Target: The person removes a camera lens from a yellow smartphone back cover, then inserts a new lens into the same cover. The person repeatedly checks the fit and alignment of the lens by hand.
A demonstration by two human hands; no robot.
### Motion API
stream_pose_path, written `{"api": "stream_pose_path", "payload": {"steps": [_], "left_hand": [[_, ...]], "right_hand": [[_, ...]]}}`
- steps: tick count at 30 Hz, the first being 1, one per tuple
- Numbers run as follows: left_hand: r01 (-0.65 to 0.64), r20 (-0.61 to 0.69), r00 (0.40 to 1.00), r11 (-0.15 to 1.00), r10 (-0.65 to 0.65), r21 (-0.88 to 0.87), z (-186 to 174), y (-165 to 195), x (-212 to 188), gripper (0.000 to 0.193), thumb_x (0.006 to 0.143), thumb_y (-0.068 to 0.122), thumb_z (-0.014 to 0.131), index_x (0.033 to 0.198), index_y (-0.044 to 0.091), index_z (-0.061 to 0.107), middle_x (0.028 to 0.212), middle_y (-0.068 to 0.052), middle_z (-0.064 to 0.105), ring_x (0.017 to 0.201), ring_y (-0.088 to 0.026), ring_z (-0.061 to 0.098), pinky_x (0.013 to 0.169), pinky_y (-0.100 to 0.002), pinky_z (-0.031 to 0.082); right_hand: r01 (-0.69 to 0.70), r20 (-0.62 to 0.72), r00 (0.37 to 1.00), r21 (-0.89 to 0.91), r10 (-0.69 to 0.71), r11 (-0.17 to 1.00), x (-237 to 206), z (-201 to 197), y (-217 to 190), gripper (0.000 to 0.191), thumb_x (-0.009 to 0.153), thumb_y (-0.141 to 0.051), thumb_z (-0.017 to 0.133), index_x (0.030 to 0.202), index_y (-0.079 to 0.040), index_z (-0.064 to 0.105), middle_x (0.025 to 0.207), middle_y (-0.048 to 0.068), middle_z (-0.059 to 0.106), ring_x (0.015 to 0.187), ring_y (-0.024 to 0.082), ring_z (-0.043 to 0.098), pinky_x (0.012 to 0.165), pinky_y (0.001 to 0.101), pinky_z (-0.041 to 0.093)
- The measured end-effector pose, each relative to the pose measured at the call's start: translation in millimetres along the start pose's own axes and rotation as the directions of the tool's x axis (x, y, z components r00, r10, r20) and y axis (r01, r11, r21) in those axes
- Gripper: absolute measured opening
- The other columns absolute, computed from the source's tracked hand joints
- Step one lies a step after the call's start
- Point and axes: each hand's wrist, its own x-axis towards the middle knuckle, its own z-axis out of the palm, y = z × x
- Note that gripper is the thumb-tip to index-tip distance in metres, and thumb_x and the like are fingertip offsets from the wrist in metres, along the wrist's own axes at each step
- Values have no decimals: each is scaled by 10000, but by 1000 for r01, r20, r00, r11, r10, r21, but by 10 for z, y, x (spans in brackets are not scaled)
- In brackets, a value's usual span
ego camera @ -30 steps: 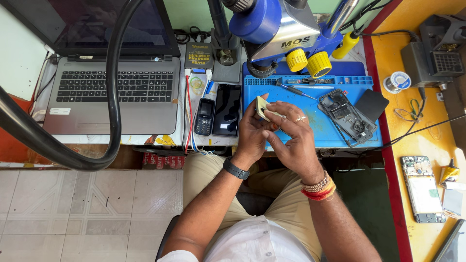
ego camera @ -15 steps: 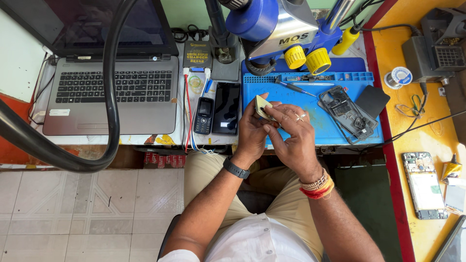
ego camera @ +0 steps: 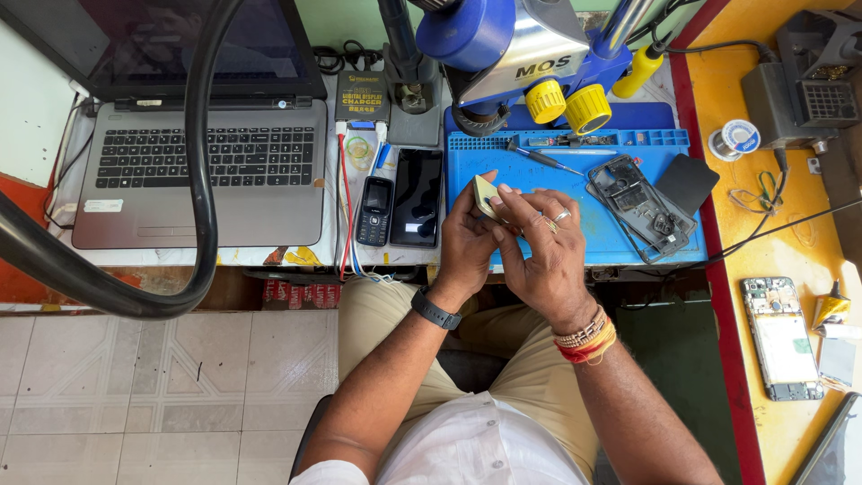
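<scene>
Left hand (ego camera: 465,241) and right hand (ego camera: 543,253), fingers curled closed together around a small pale part (ego camera: 486,194), held above the near edge of the blue mat (ego camera: 503,166). An opened phone frame (ego camera: 639,208) lies on the mat to the right, apart from both hands.

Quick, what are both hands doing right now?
Left hand: closed, holding a small flat part over the blue mat.
Right hand: its fingers pinch the same part.
</scene>
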Motion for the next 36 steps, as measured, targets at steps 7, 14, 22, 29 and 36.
{"api": "stream_pose_path", "payload": {"steps": [7,14,22,29,36], "left_hand": [[-10,0,1000,998,10,57,15,-1,-3,872,894,274,857,1560,2,364,1383,-159,622,1187,-195,670,1014,-370,617],[-23,20,1000,999,22,39,2,-8,-14,817,923,231,827,1565,2,377,1388,-150,627,1184,-184,674,1012,-351,612],[66,-3,998,998,-66,23,-16,-29,-35,779,932,130,808,1573,3,384,1292,-105,635,1070,-153,677,927,-314,618],[30,48,998,997,-34,68,-33,3,-31,784,926,149,819,1572,18,395,1342,-140,630,1129,-172,672,943,-325,620],[26,68,997,999,-27,21,30,59,-20,755,941,169,808,1554,20,393,1385,-173,624,1208,-202,666,1002,-351,622]], "right_hand": [[7,-39,999,14,-6,1000,-44,35,32,417,864,21,776,1246,-62,633,1094,67,728,1060,271,677,1070,492,486],[11,-63,998,6,-11,1000,-32,55,22,422,839,32,779,1228,-64,645,1083,92,713,1060,282,673,1054,489,502],[-55,-71,996,72,60,996,-37,37,-36,410,858,30,776,1237,-56,646,1182,77,739,1099,268,701,1035,437,496],[-185,-72,978,138,196,973,-80,25,-116,402,846,-27,829,1227,-31,699,1138,117,722,1063,278,670,949,391,501],[-164,-97,981,68,170,984,-84,47,-158,317,848,-6,825,1154,-37,746,1063,94,716,1010,274,650,906,388,492]]}}
